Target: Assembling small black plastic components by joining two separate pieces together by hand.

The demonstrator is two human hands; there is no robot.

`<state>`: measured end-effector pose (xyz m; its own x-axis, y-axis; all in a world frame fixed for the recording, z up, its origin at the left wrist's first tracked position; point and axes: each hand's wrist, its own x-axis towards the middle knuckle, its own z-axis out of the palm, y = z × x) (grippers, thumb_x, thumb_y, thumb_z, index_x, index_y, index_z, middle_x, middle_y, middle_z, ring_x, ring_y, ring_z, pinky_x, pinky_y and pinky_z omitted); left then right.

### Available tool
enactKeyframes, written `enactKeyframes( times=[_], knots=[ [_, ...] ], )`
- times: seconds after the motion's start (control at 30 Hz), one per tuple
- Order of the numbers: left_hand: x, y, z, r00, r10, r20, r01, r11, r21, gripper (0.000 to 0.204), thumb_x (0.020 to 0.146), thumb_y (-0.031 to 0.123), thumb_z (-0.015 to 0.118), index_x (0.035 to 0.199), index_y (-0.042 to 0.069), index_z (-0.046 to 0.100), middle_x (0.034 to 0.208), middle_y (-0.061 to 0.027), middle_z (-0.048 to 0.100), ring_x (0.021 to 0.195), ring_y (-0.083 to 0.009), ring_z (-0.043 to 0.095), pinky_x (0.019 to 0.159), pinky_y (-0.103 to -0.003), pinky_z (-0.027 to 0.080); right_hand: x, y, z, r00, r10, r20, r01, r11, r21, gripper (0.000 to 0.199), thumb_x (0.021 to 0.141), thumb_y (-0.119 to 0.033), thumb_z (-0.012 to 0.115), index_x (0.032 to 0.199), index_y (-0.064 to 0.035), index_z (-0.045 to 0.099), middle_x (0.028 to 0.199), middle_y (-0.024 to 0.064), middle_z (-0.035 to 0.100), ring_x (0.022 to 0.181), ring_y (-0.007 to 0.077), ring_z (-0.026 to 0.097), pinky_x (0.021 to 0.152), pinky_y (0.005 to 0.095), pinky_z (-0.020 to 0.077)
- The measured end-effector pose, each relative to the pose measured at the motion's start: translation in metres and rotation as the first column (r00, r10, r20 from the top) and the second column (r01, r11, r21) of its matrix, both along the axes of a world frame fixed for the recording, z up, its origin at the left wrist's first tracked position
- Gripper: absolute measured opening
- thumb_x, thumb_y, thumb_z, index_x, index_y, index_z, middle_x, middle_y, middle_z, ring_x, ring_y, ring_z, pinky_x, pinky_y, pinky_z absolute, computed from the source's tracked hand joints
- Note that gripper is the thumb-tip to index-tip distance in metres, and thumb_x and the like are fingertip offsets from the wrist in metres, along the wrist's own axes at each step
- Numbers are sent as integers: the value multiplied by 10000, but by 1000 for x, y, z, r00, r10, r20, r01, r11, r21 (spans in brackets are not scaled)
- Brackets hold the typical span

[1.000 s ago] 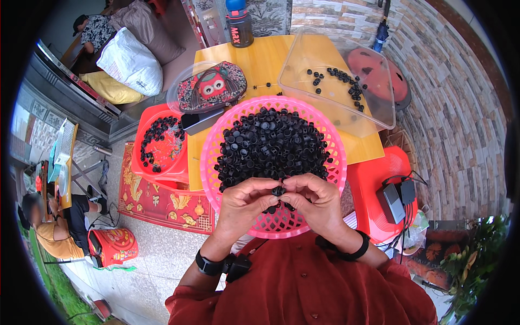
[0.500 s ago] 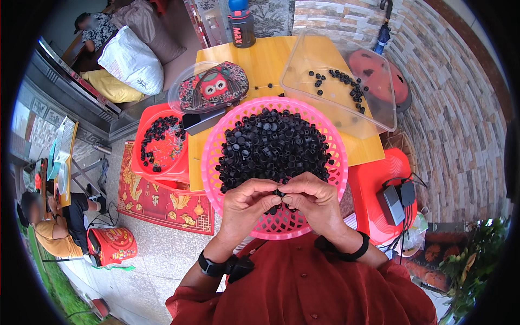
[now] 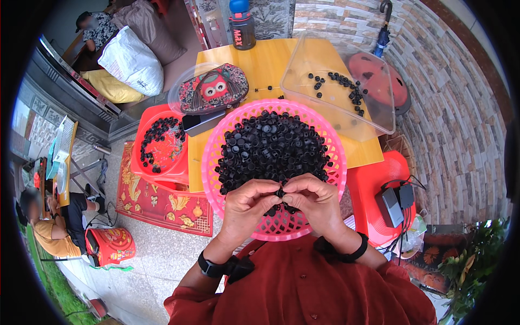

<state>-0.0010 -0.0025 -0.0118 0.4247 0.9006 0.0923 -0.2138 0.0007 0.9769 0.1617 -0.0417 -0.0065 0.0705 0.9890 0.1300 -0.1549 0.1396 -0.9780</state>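
Observation:
Both hands meet over the near side of a pink lattice basket (image 3: 210, 181) heaped with small black plastic caps (image 3: 271, 142). Between the fingertips is a small black cap (image 3: 279, 192), mostly covered by the fingers. My left hand (image 3: 246, 207) pinches it from the left with thumb and forefinger. From the right, my right hand (image 3: 316, 205) pinches it in the same way. Whether it is one piece or two pressed together, I cannot tell. Just below the fingertips, more caps lie in the basket.
A clear plastic bin (image 3: 303, 70) with some black caps stands at the back right of the yellow table (image 3: 265, 59). Left are an owl-patterned pouch (image 3: 214, 89), a phone-like box (image 3: 203, 123) and a red basin (image 3: 179, 157) of caps. A bottle (image 3: 242, 27) stands behind; a red stool (image 3: 368, 200) is right.
The hands stay nearly in place, fingertips still together, with only a slight shift of the fingers around the cap. The whole view has moved very slightly.

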Motion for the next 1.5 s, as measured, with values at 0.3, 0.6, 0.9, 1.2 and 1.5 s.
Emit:
enactKeyframes(
  times=[0.3,0.6,0.9,1.2,1.5],
  knots=[
    [-3,1,-2,995,-56,-81,52,998,-46,261,814,-112,581,1060,-28,553,982,-98,625,893,-132,619,792,-245,524,10,4,-1,968,64,-244,-134,949,-284,128,787,2,679,911,-1,647,820,51,642,724,89,575,645,219,476],
    [1,0,-1,983,79,-165,-60,991,119,332,765,-113,633,1063,3,545,982,-111,646,893,-146,633,773,-249,534,13,8,2,928,111,-356,-247,898,-365,95,791,-36,688,869,-12,640,818,56,643,724,106,602,653,232,504],
    [-3,1,-2,987,66,-145,-45,988,146,297,769,-108,631,1041,-11,563,954,-104,646,874,-154,645,740,-258,551,17,13,4,927,192,-321,-305,885,-351,101,785,-29,688,869,-8,634,790,59,646,712,122,628,652,236,511],
    [-7,7,8,952,47,-301,29,969,244,280,761,-75,651,1025,-19,578,904,-105,668,838,-149,659,731,-252,546,19,16,9,938,255,-236,-330,864,-379,80,801,-22,665,863,0,619,798,75,651,701,123,631,638,234,504],
    [-6,8,6,955,32,-294,33,976,215,272,731,-46,687,988,-26,598,884,-99,675,804,-146,667,688,-245,537,18,18,11,944,279,-175,-328,849,-415,79,798,-10,663,837,-4,595,772,65,633,676,115,622,621,232,505]
  ],
)
